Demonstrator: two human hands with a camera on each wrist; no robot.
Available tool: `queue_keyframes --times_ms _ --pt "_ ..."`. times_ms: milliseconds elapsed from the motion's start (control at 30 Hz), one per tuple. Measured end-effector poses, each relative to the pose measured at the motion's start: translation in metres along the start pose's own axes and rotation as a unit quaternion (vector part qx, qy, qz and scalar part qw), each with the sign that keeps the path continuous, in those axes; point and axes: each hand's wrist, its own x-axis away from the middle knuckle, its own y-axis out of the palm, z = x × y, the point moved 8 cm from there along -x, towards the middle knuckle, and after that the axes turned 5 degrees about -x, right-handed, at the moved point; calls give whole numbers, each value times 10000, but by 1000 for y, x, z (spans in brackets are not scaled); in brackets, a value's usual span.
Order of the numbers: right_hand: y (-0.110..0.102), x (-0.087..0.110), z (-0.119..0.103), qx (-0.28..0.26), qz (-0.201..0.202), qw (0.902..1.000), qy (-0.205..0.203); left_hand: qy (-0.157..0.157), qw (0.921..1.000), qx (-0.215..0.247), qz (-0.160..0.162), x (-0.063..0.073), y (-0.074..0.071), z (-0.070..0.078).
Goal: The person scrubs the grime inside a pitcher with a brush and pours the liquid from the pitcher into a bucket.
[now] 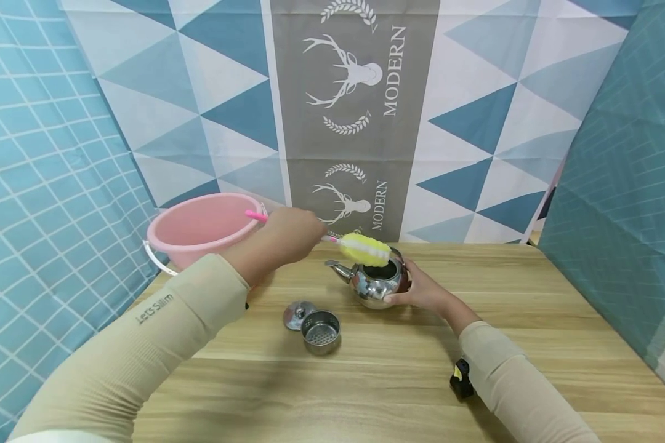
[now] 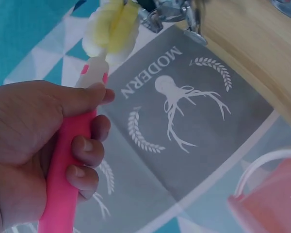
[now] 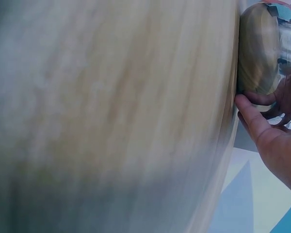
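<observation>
At wood-grain bench (image 1: 388,381): holding sponge brush (image 1: 362,248) in left grip (image 1: 299,232), aiming long axis rightward, with head at mouth of metal teapot (image 1: 370,289); cupping teapot's right side with nearer right grip (image 1: 421,290).

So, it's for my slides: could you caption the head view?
Left hand holds a yellow-headed brush up to a lidless teapot gripped by the right hand.

The worktop (image 1: 338,394) is pale wood with streaky grain; a shiny metal kettle (image 1: 370,290) stands toward its far side; nearer and left sits a perforated strainer (image 1: 321,335), mouth up, partly covering a knobbed lid (image 1: 294,315); a pink bucket (image 1: 191,253), base hidden, occupies the far left corner.
</observation>
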Motion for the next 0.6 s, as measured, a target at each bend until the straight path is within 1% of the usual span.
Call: queue_keyframes --times_ms 100,167,233,367,433,600 --pt "0 -6 7 105 27 9999 -54 157 9986 -500 4 -3 -4 10" --pt "0 -7 7 137 31 9999 -69 297 9970 -719 50 -5 -6 16" --pt "0 -9 9 140 48 9999 -38 398 9953 -871 123 -9 -8 22" --pt "-2 -10 11 164 58 9998 10 522 9928 -1076 92 -21 -6 31" --pt "-2 -9 11 202 60 9998 12 535 9916 -1175 57 -27 -6 35" --pt "-2 -6 10 210 78 9997 -21 446 9893 -1389 -30 -42 -8 40"
